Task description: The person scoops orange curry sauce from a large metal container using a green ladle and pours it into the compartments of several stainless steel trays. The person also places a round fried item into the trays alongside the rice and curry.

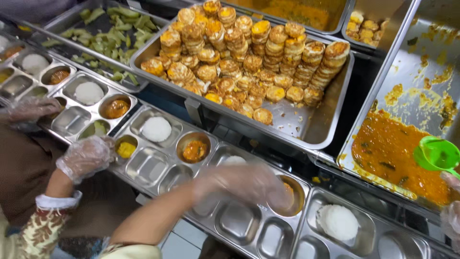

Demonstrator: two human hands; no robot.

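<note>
Silver steel meal trays [148,165] hold white rice mounds [156,128]. At twelve o'clock, golden-brown fried rounds [239,52]; at three o'clock, orange curry [390,151] with a bright green ladle [437,153]; pale green vegetables [112,33] at eleven o'clock.

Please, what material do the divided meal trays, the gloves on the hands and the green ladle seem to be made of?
The divided meal trays look like stainless steel: grey, shiny, with bright reflections on the pressed compartments. The glove on the left hand and on the right hand seems to be thin clear plastic film: it is wrinkled and see-through. The green ladle is probably plastic: bright, even colour with a soft, slightly translucent gloss.
</note>
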